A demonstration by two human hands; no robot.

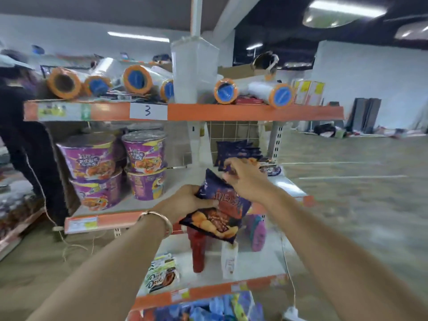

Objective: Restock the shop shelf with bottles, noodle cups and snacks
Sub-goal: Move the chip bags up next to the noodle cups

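Observation:
My left hand (186, 200) grips a dark blue crisp bag (220, 214) by its left edge, in front of the middle shelf (104, 222). My right hand (243, 177) pinches the top of another dark blue bag at the front of a row of the same snack bags (238, 150) standing at the right of that shelf. Several purple noodle cups (143, 156) are stacked in two layers on the left of the same shelf. On the shelf below stand a red bottle (198, 251) and a white bottle (228, 260).
The top shelf (231, 112) holds rolls of plastic film and a tall clear container (194, 70). A chocolate packet (162, 274) lies on the lower shelf. Blue packets fill the bottom shelf. A person in dark clothes stands at the left. Open floor lies to the right.

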